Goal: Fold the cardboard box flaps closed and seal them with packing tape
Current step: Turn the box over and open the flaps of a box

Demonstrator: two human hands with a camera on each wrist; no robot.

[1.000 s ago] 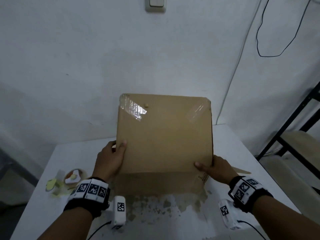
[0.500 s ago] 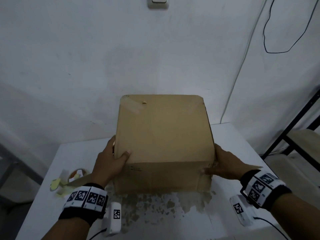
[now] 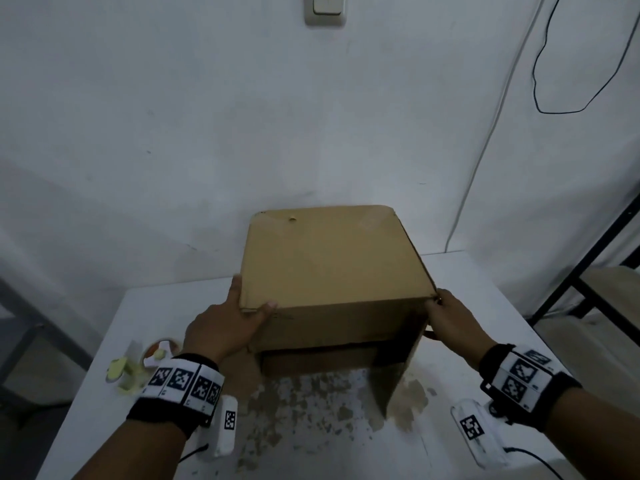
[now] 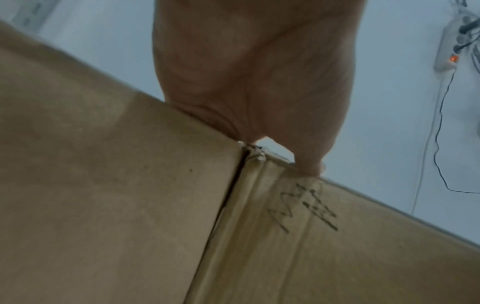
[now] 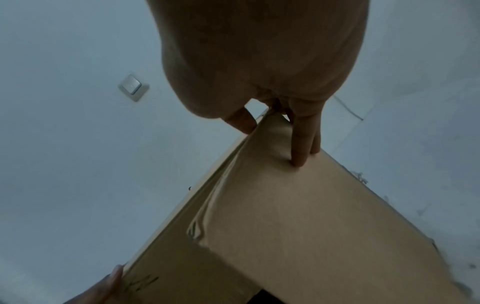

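Observation:
A brown cardboard box stands on the white table, its plain closed face turned up. The side facing me shows a dark opening low down, with a flap hanging at its right. My left hand grips the near left corner, thumb over the top edge by some black scribble. My right hand holds the near right corner, with the thumb on one face and the fingers on the other. The box fills the lower half of the right wrist view.
A tape roll and yellowish scraps lie on the table's left side. The tabletop in front of the box is worn and blotchy. A wall with a light switch rises close behind. A black metal frame stands at the right.
The box has tipped away from me, so the taped face that stood upright toward me now lies on top. Both hands followed to its near upper corners.

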